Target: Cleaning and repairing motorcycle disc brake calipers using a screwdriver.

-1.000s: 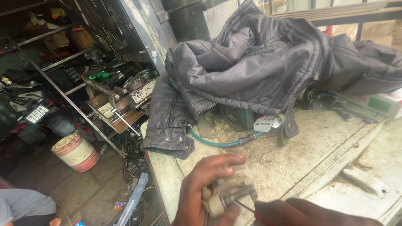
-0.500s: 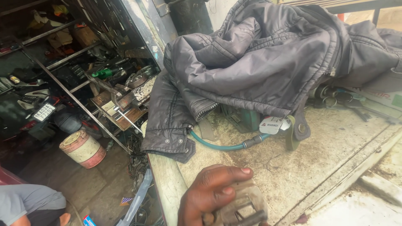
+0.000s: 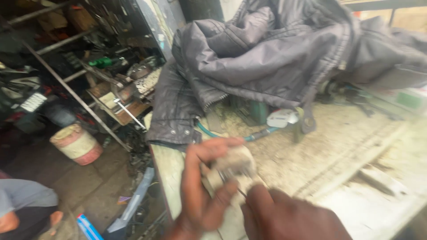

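Observation:
My left hand (image 3: 200, 191) grips a small dirty whitish metal part (image 3: 231, 171) over the near edge of a dusty workbench (image 3: 338, 146). My right hand (image 3: 289, 218) comes in from the lower right and pinches a thin dark tool or wire (image 3: 238, 190) against the part. The picture is blurred, so the part's shape is unclear. A dark grey padded jacket (image 3: 267, 58) lies heaped on the bench behind my hands.
A teal hose (image 3: 249, 137) and a white fitting (image 3: 281, 118) lie under the jacket. Left of the bench stand cluttered metal shelves (image 3: 120, 84) with tools, and a red-and-white bucket (image 3: 75, 144) sits on the floor. A person's grey-clad leg (image 3: 22, 200) shows at bottom left.
My hands have risen back into view with the part, and my right hand has come onto it. The view has swung slightly right and down.

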